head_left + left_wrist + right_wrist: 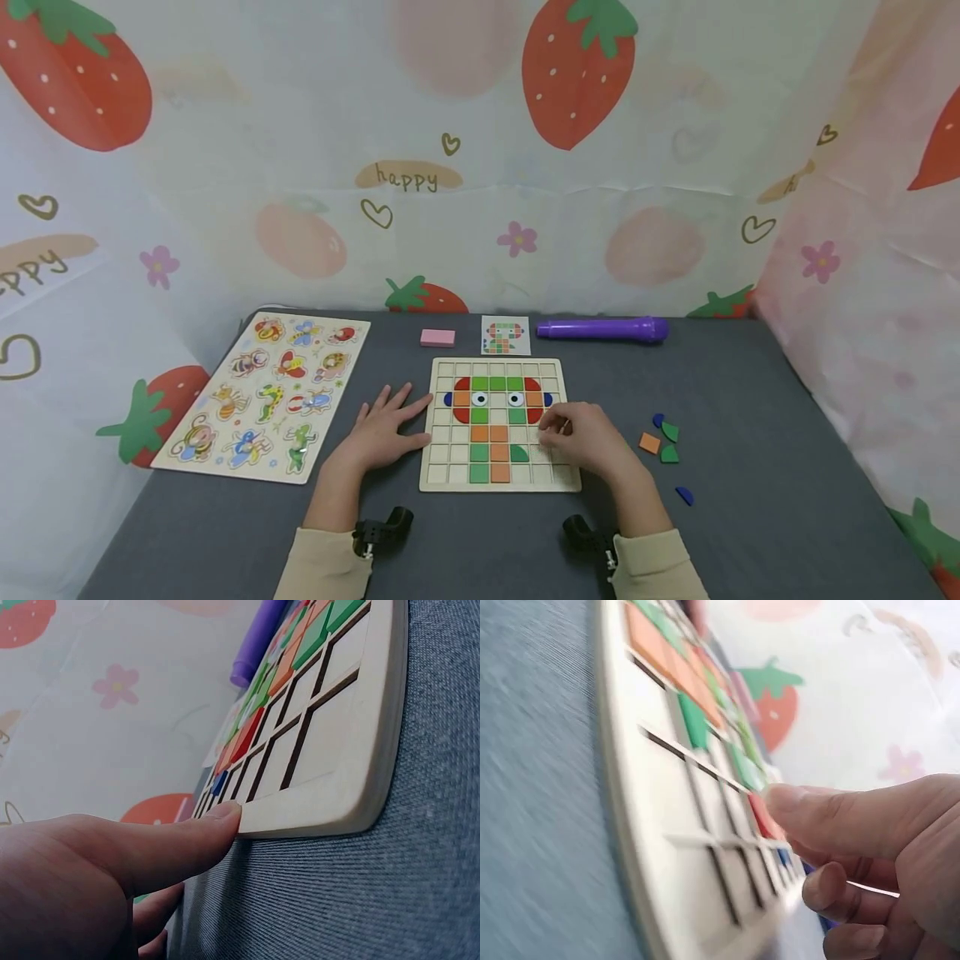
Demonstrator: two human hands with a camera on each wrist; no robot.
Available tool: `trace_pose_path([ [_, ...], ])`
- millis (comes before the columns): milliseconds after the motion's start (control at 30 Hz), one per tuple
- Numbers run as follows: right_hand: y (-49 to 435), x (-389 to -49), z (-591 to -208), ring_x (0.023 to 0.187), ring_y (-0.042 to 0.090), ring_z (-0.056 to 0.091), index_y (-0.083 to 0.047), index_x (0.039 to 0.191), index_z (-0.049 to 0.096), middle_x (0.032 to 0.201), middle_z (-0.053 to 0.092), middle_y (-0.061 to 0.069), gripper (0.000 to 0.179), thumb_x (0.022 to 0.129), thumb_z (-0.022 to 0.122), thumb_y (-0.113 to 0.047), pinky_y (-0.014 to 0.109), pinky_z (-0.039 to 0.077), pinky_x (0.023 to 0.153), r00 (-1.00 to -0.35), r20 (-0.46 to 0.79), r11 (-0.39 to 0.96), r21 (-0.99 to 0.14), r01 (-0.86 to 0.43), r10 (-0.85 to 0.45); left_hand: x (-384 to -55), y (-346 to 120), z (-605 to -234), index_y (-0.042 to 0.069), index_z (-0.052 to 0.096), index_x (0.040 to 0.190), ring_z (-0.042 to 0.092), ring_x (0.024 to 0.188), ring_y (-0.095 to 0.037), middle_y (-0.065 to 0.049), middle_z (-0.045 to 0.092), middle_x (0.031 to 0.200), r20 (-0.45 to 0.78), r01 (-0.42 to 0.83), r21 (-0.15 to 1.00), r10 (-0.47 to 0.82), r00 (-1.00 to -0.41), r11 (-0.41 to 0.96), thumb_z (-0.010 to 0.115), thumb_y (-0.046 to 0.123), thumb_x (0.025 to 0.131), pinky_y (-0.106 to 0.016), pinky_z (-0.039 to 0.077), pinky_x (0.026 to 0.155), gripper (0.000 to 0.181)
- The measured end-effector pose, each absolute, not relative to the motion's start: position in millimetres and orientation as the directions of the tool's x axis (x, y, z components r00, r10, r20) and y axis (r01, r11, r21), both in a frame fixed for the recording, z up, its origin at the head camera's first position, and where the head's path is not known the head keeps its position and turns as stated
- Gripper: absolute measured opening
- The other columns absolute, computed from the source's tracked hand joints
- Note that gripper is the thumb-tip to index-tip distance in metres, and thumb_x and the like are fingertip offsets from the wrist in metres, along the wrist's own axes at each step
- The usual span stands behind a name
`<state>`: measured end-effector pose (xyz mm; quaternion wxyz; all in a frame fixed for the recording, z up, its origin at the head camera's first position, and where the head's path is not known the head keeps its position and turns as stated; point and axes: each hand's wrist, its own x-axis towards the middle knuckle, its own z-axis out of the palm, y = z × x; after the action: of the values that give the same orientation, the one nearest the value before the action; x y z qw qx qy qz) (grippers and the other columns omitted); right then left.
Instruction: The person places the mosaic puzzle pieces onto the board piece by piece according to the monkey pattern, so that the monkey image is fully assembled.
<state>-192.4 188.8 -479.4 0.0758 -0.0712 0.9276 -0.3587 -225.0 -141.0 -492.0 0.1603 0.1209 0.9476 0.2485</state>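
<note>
A wooden grid board lies on the table, with colored tiles set in it as a figure with two eyes. Green, red, orange and blue tiles form the figure; a green quarter-round tile sits right of its orange column. My left hand is spread at the board's left side, its thumb touching the rim. Over the board's right part is my right hand, fingers bent and thumb close to the index finger. I cannot tell whether a small tile is between those fingertips.
Loose orange, green and blue tiles lie right of the board. Behind it are a pink block, a pattern card and a purple tube. An insect picture board lies at left.
</note>
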Motion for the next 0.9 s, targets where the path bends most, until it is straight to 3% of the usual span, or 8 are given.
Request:
trace_pose_path([
  [367, 241.7, -186.8, -470.8, 0.082, 0.016, 0.060, -0.012, 0.103, 0.074, 0.091, 0.067, 0.000, 0.019, 0.085, 0.081, -0.015, 0.031, 0.050, 0.068, -0.973, -0.185, 0.730, -0.683, 0.024, -0.141, -224.7, -140.4, -491.4, 0.025, 0.039, 0.157, 0.002, 0.156, -0.043, -0.013, 0.021, 0.168, -0.248, 0.145, 0.510, 0.307, -0.919, 0.848, 0.067, 0.040, 0.095, -0.068, 0.001, 0.121, 0.069],
  [567, 261.1, -184.1, -469.4, 0.086, 0.017, 0.061, -0.010, 0.108, 0.074, 0.100, 0.069, 0.003, 0.032, 0.079, 0.087, -0.013, 0.033, 0.052, 0.072, -0.964, -0.210, 0.735, -0.677, 0.022, -0.165, -225.2, -140.8, -491.5, 0.024, 0.039, 0.157, 0.002, 0.156, -0.044, -0.014, 0.021, 0.168, -0.240, 0.154, 0.507, 0.310, -0.920, 0.848, 0.067, 0.040, 0.095, -0.068, 0.002, 0.121, 0.069],
  [900, 286.3, -176.5, -468.6, 0.081, 0.018, 0.059, -0.004, 0.111, 0.073, 0.099, 0.069, 0.007, 0.042, 0.072, 0.089, -0.007, 0.034, 0.049, 0.070, -0.957, -0.206, 0.707, -0.707, 0.003, -0.202, -225.2, -141.8, -493.4, 0.025, 0.039, 0.157, 0.002, 0.156, -0.043, -0.013, 0.021, 0.168, -0.244, 0.151, 0.507, 0.310, -0.919, 0.848, 0.067, 0.041, 0.095, -0.068, 0.002, 0.121, 0.070],
])
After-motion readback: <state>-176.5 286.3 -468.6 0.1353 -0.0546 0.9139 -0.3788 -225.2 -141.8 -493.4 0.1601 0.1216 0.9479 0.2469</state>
